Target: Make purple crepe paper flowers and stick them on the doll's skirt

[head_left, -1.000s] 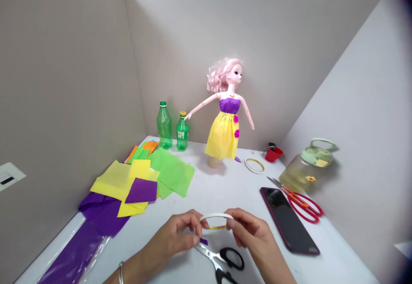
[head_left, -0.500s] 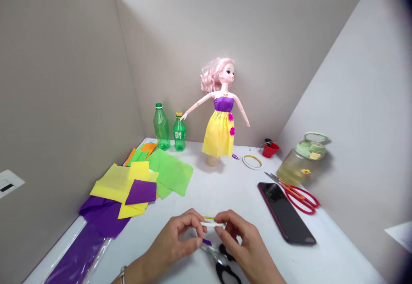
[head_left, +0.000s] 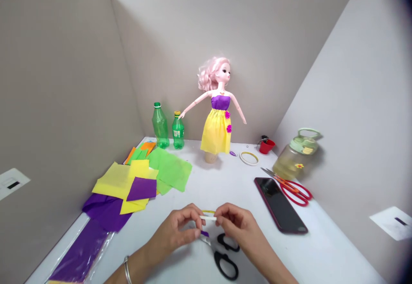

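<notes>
Both hands are closed in a fingertip pinch on a narrow white ring (head_left: pixel 207 217) lined with yellow, the left hand (head_left: pixel 172 228) on one side and the right hand (head_left: pixel 236 226) on the other. Compared with a second ago, the ring has tipped flatter, so its opening shows only as a thin slit. A small purple paper scrap (head_left: pixel 204 234) sits just below the left fingertips; I cannot tell whether it is held. A silver bangle (head_left: pixel 127 270) circles the left wrist.

Measured from the hands, black-handled scissors (head_left: pixel 226 258) lie close by at 5 o'clock. A dark smartphone (head_left: pixel 280 204) lies at 2 o'clock, with red-handled scissors (head_left: pixel 294 191) and a green-lidded jar (head_left: pixel 296 159) beyond it. Purple crepe paper in plastic (head_left: pixel 79 249) runs off at 8 o'clock, and yellow, green and purple paper sheets (head_left: pixel 141 188) lie at 10 o'clock. Farther off, two green plastic bottles (head_left: pixel 165 127) stand at 11 o'clock, a pink-haired doll (head_left: pixel 217 121) in a yellow-and-purple paper dress stands at 12 o'clock, and a second ring (head_left: pixel 249 158) and a red cup (head_left: pixel 266 146) sit at 1 o'clock.
</notes>
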